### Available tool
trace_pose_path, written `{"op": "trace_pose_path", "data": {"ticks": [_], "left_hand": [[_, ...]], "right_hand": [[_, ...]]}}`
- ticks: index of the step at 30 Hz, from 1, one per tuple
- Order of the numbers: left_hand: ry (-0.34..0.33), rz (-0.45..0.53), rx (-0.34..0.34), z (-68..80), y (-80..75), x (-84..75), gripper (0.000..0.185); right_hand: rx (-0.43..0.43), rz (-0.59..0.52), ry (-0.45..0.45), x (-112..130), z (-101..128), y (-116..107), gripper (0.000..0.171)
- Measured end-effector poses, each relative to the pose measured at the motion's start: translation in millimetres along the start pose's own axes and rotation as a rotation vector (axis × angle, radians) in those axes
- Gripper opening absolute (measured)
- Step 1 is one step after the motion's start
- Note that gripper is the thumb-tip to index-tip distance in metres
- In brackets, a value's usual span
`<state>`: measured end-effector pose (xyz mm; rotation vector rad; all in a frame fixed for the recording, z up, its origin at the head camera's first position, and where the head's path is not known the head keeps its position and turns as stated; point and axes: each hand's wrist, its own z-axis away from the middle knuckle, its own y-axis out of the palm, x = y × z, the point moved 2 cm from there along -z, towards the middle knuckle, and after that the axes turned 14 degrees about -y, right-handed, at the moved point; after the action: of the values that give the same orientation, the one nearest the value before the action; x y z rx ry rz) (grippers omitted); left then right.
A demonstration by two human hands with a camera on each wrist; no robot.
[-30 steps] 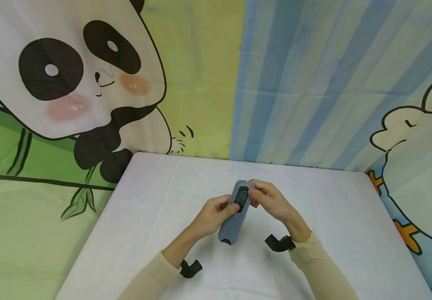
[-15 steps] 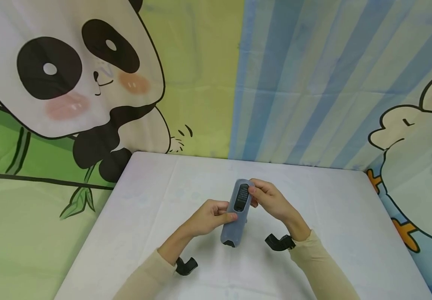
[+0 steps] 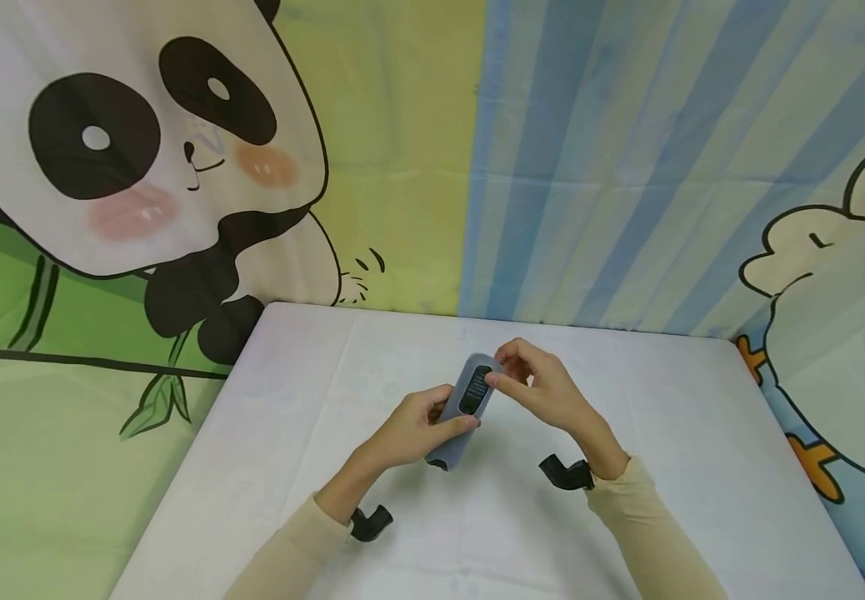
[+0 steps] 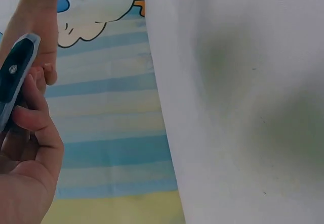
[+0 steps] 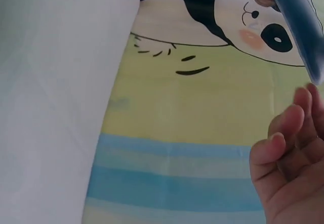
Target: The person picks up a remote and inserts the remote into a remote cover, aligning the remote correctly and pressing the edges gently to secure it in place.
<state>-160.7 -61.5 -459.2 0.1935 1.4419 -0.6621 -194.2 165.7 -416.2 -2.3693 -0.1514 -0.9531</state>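
One blue-grey device (image 3: 457,448), black label (image 3: 475,388) too small to read.
Left hand (image 3: 413,430) is gripping it; right hand (image 3: 542,387) is curving loosely at its end.

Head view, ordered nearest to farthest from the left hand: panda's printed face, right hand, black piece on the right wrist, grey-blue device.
1. Grey-blue device: nearest, in the left hand's grip.
2. Right hand: to the right, by the device's far end.
3. Black piece: lower right, worn at the wrist.
4. Panda's printed face: upper left, farthest.
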Motion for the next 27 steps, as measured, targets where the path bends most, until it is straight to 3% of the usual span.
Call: {"op": "trace_pose_path", "data": {"ticks": [3,5,8,11,13,16,19,24,27], "left_hand": [[-0.009,-0.069,-0.006,1.3,-2.6,2.4,0.031],[-0.011,-0.116,0.004,2.5,-5.6,4.2,0.029],[-0.007,-0.182,0.012,3.0,-12.0,8.0,0.024],[-0.004,-0.250,0.000,3.8,-18.6,12.2,0.017],[-0.006,-0.278,0.006,4.8,-21.4,14.6,0.014],[-0.013,-0.277,0.016,6.2,-22.9,17.2,0.012],[-0.016,-0.246,0.022,6.4,-21.0,18.7,0.012],[-0.038,-0.146,0.018,5.1,-15.8,20.6,0.019],[-0.041,-0.074,0.013,-0.7,-10.7,19.9,0.020]], "right_hand": [[0.017,0.203,-0.028,6.7,-2.4,-5.5,0.030],[0.091,0.296,-0.046,11.1,-2.7,-6.2,0.035],[0.247,0.419,-0.063,15.6,-0.9,-2.6,0.029],[0.389,0.612,-0.120,16.4,3.5,4.8,0.022],[0.441,0.740,-0.182,15.1,6.6,10.6,0.022],[0.443,0.908,-0.283,12.8,9.4,18.1,0.026],[0.376,0.919,-0.334,12.3,10.2,22.0,0.026],[0.287,0.760,-0.453,18.7,7.6,28.3,0.018],[0.282,0.802,-0.514,21.8,5.5,28.3,0.020]]}}
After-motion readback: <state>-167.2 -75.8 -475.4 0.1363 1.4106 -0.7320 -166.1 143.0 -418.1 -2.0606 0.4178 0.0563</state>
